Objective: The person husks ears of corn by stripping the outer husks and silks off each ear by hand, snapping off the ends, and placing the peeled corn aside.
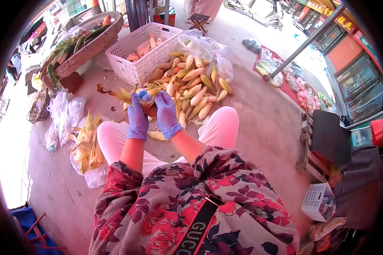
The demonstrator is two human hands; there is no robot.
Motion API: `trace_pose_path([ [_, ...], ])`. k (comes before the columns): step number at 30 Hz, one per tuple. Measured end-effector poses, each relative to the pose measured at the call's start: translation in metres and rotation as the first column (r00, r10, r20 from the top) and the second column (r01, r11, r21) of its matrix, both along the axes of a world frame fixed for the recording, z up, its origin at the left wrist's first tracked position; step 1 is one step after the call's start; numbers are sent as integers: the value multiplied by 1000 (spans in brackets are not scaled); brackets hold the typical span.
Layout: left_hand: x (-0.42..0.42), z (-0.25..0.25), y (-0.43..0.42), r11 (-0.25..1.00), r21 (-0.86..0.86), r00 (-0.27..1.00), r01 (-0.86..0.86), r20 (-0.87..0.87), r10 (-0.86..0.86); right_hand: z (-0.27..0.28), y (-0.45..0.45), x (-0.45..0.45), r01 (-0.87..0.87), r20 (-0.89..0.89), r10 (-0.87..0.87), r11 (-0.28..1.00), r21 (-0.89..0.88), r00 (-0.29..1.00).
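Both my hands wear thin blue-purple gloves and meet in front of my knees on an ear of corn (152,111). My left hand (138,120) is closed around it, with yellow-green husk (124,94) and brown silk sticking out beyond the fingers. My right hand (167,115) is closed on the other side, pinching at the husk near the top. Much of the ear is hidden by the fingers. Just beyond my hands lies a heap of corn ears (195,80), most with part of their husk on. One husk-covered ear (156,135) lies on the ground between my legs.
A white plastic crate (130,73) behind the heap holds several peeled ears. Stripped husks (89,146) lie on a plastic bag at my left. A stone trough (89,49) with vegetables stands back left. A metal pole (308,40) and a red mat (285,87) are at right.
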State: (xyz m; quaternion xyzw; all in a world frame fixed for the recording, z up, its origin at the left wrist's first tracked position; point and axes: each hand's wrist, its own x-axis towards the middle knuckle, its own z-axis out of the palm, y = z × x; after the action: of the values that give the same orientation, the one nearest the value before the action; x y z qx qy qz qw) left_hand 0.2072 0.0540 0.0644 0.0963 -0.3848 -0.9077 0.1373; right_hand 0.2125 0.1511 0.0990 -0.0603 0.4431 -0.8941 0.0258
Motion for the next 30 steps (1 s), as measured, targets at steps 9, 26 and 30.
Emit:
trace_pose_path([
  [9, -81, 6, -89, 967, 196, 962, -164, 248, 113, 28, 52, 34, -283, -164, 287, 958, 44, 944],
  [26, -31, 63, -4, 949, -239, 970, 208, -75, -232, -13, 12, -7, -289, 127, 274, 707, 646, 953],
  [30, -19, 51, -8, 970, -154, 980, 186, -44, -195, -9, 20, -7, -264, 103, 320, 514, 816, 942],
])
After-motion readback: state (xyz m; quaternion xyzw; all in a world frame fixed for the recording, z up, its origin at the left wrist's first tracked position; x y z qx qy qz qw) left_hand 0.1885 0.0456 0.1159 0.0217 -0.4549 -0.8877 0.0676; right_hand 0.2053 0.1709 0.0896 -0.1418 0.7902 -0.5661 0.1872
